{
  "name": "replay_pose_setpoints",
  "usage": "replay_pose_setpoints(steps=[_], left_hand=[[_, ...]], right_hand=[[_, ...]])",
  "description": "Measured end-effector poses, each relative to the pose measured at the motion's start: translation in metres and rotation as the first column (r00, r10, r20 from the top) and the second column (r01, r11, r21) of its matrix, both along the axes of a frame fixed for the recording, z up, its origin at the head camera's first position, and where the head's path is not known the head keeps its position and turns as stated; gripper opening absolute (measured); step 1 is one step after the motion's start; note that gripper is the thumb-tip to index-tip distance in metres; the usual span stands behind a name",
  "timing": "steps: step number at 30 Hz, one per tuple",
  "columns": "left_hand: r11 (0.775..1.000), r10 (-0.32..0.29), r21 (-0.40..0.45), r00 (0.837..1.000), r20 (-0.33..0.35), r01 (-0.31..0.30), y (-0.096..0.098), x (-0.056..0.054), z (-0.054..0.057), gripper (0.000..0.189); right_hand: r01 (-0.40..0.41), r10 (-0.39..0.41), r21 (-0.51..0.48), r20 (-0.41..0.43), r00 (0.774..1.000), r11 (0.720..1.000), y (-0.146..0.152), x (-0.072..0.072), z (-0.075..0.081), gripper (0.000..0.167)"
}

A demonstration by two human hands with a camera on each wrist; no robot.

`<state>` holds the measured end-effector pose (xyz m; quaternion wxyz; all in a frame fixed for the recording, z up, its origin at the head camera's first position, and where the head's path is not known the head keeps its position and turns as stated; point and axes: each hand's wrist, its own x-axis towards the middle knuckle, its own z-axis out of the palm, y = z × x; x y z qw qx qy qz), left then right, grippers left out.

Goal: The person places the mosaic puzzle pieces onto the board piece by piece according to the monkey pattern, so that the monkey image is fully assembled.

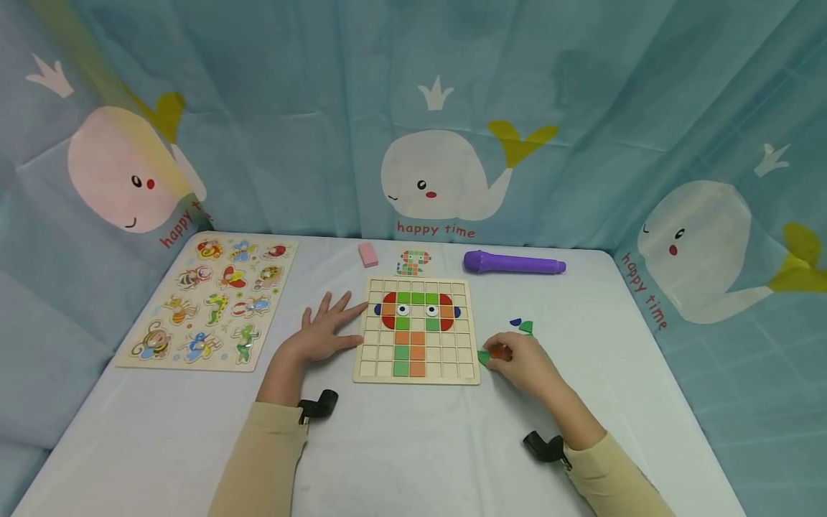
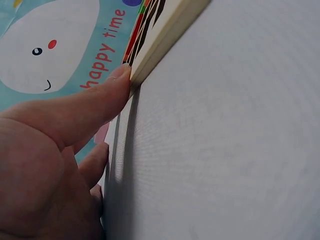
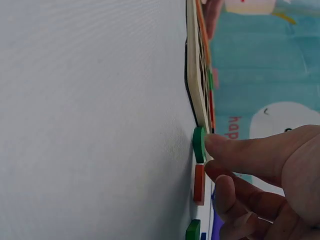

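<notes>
My left hand [image 1: 323, 335] lies with fingers spread at the left edge of a square wooden grid board [image 1: 452, 366]; the thumb and index fingertips touch that edge. In the left wrist view the thumb presses the board's rim [image 2: 145, 67]. Colored tiles on the board form a figure with two eye tiles [image 1: 403, 310]. My right hand [image 1: 523, 362] pinches a green curved piece [image 3: 199, 145] by the board's right edge, thumb and index fingertips at it. Under those fingers lies an orange piece [image 3: 199, 185]. Beyond the hand lie another green piece [image 1: 526, 327] and a blue piece [image 1: 515, 322].
Behind the board are a pink block [image 1: 367, 255], a small pattern card [image 1: 413, 263] and a purple microphone-shaped stick [image 1: 513, 263]. To the left lies a wooden insect puzzle board [image 1: 207, 301]. A whale-print curtain [image 1: 310, 165] borders the white table [image 1: 400, 452].
</notes>
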<state>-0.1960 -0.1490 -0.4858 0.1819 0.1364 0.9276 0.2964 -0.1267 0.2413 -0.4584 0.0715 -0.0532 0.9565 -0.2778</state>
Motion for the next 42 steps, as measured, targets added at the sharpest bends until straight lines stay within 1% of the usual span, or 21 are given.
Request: replay_pose_setpoints(steps=[6,11,17,19,25,30,35,37,42], left_hand=[[1.000,0.000,-0.010,1.000,-0.003,0.000,-0.001,0.001,0.000,0.074],[1.000,-0.001,-0.011,1.000,0.003,0.001,-0.001,0.000,0.000,0.074],[1.000,-0.005,-0.012,1.000,0.004,0.006,0.000,0.000,0.000,0.074],[1.000,-0.007,-0.013,1.000,0.004,0.007,0.000,-0.001,0.000,0.074],[1.000,-0.005,-0.012,1.000,0.004,0.005,0.000,-0.001,-0.001,0.074],[1.000,-0.008,-0.015,1.000,0.000,0.008,0.000,-0.001,-0.002,0.074],[1.000,-0.005,-0.006,1.000,0.006,0.005,-0.001,0.000,-0.002,0.074],[1.000,-0.007,-0.004,1.000,0.008,0.007,-0.001,-0.001,-0.002,0.074],[1.000,-0.008,-0.002,1.000,0.014,0.008,-0.001,-0.001,0.000,0.074]], right_hand=[[-0.026,0.026,0.001,0.009,1.000,1.000,0.001,-0.002,-0.004,0.030],[-0.047,0.047,0.033,0.009,0.999,0.998,-0.002,-0.003,-0.005,0.029],[-0.067,0.069,0.075,-0.018,0.997,0.995,-0.004,-0.003,-0.003,0.028],[-0.072,0.075,0.076,-0.031,0.997,0.995,-0.004,-0.002,-0.001,0.026],[-0.059,0.060,0.021,-0.083,0.995,0.998,-0.005,-0.003,0.002,0.022],[-0.041,0.043,0.017,-0.099,0.994,0.999,-0.006,-0.005,0.003,0.024],[-0.021,0.015,-0.048,-0.122,0.992,0.999,-0.009,-0.009,0.008,0.012],[-0.025,0.017,-0.063,-0.132,0.991,0.998,-0.011,-0.010,0.010,0.010],[-0.052,0.039,-0.076,-0.165,0.985,0.996,-0.017,-0.013,0.014,0.011]])
